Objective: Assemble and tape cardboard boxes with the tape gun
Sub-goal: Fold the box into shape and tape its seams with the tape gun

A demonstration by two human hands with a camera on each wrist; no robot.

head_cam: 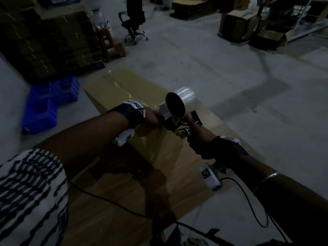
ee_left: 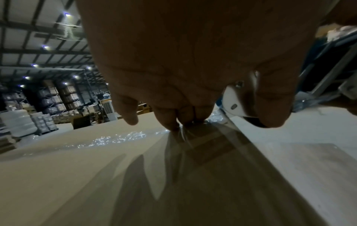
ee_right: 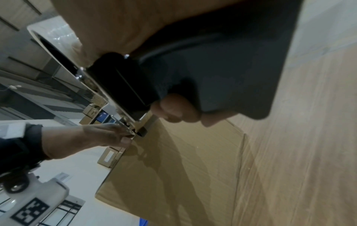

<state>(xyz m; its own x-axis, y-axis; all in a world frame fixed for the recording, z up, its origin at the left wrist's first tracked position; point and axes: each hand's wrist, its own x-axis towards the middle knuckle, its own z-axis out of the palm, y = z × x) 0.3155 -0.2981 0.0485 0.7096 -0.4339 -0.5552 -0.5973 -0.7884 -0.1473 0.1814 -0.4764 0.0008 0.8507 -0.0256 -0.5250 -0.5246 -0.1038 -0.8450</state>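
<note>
A long brown cardboard box (head_cam: 124, 89) lies on the grey floor, with a glossy strip of clear tape (head_cam: 122, 89) along its top seam. My right hand (head_cam: 198, 139) grips the black handle of the tape gun (head_cam: 177, 121), held just above the box; its clear roll (head_cam: 184, 102) points up. In the right wrist view my fingers wrap the handle (ee_right: 123, 85). My left hand (head_cam: 152, 116) is at the gun's front end. Seen from the left wrist, its fingertips (ee_left: 173, 123) pinch crinkled tape (ee_left: 181, 136) against the box (ee_left: 77, 168), with the thumb (ee_left: 274, 107) beside the gun's white part (ee_left: 233, 104).
Blue plastic crates (head_cam: 49, 102) stand left of the box. Behind them is a stack of flat cardboard (head_cam: 49, 38), a wooden stool (head_cam: 111, 45) and an office chair (head_cam: 133, 27) with a person's legs (head_cam: 135, 8). Open boxes (head_cam: 248, 29) sit far right. A black cable (head_cam: 248, 196) hangs from my right wrist.
</note>
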